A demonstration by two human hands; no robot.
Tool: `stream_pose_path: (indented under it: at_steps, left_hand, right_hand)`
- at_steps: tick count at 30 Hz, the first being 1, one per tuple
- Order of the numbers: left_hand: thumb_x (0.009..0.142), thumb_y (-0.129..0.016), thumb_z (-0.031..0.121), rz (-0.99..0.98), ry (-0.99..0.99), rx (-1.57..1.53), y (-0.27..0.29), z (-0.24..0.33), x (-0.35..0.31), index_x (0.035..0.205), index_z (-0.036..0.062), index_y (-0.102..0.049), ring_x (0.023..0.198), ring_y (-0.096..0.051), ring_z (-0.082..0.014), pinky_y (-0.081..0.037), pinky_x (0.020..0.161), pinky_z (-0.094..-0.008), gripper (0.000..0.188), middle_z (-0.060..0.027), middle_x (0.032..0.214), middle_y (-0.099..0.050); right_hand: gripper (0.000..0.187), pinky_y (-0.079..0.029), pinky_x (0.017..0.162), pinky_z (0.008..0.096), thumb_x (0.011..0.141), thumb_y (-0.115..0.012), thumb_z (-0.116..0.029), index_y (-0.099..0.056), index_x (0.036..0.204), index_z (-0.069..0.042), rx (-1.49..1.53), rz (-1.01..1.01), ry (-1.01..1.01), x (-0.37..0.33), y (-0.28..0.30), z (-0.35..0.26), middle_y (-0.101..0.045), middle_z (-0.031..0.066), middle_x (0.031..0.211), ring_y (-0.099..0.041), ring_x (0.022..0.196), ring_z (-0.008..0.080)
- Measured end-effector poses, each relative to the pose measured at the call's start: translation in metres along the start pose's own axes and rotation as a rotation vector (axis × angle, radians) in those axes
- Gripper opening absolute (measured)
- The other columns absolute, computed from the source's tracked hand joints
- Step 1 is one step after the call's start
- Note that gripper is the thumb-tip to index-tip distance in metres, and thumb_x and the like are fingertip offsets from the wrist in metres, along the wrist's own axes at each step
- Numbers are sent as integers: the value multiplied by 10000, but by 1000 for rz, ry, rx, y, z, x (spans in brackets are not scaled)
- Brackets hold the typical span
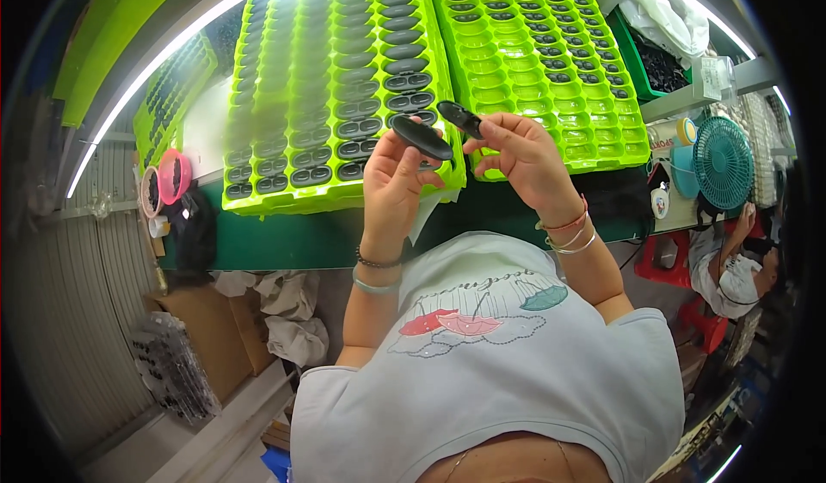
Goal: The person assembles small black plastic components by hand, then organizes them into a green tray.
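Between the thumb and fingers of my left hand (397, 178) is a smooth black oval shell (422, 138), tilted down to the right. My right hand (523, 158) pinches a second black oval piece (459, 118) whose hollowed inner side shows. The two pieces are close together but apart, above the seam between two bright green moulded trays. The left tray (301, 197) bears rows of black oval pieces, some smooth on top and some with paired recesses. In the right tray (508, 104), black pieces fill the far and right pockets; several nearer pockets hold none.
Both trays lie on a dark green table (284, 242). Right of them stand a green bin (645, 61) of black parts and a teal fan (723, 163). Pink baskets (175, 176) sit at the left. Another person (731, 268) is at the far right, beside red stools (662, 259).
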State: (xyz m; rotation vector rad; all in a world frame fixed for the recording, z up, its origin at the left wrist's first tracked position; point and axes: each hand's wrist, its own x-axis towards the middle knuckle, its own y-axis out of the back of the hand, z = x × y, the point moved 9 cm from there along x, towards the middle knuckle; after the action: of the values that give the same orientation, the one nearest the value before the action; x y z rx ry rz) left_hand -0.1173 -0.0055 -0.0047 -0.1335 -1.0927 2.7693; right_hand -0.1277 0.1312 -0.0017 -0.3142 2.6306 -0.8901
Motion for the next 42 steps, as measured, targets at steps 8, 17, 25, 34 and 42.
stream_pose_path:
  at_steps: [8,17,25,34,42]
  left_hand:
    - [897,-497,55,2,-62,76,-8,0,-12,1140,0,-451,947,-586,-164,-535,684,-271,253,-109,1075,-575]
    - [901,-479,37,-39,-72,57,-10,-3,-14,1145,-3,-445,983,-574,-177,-529,771,-296,250,-133,1097,-564]
    - [894,-472,23,-1,-63,85,-12,1,-20,1157,-23,-450,1014,-561,-192,-525,815,-330,268,-139,1112,-553]
    - [881,-503,23,175,-67,404,-17,16,-23,1061,-62,-548,870,-617,-149,-555,705,-251,204,-136,998,-618]
    - [816,-618,27,117,-101,774,-14,14,-22,1029,-47,-600,735,-598,-75,-491,647,-200,227,-63,821,-649]
  right_hand:
    - [110,-443,583,225,760,-676,-41,-661,866,-20,-741,146,492,-21,-26,-30,-632,64,830,-587,719,126]
    - [186,-494,632,298,735,-650,7,-639,916,-34,-1131,93,995,-53,-59,-34,-598,91,917,-587,772,236]
    - [268,-506,652,312,722,-609,45,-599,976,-40,-1227,12,959,-55,-59,-28,-542,113,1064,-587,815,252]
    - [197,-511,637,267,766,-620,17,-585,954,-28,-887,-11,722,-40,-46,-22,-556,110,1027,-606,809,195]
    - [177,-445,544,227,772,-644,-27,-633,943,16,-842,91,392,-23,-14,-9,-609,87,777,-574,622,106]
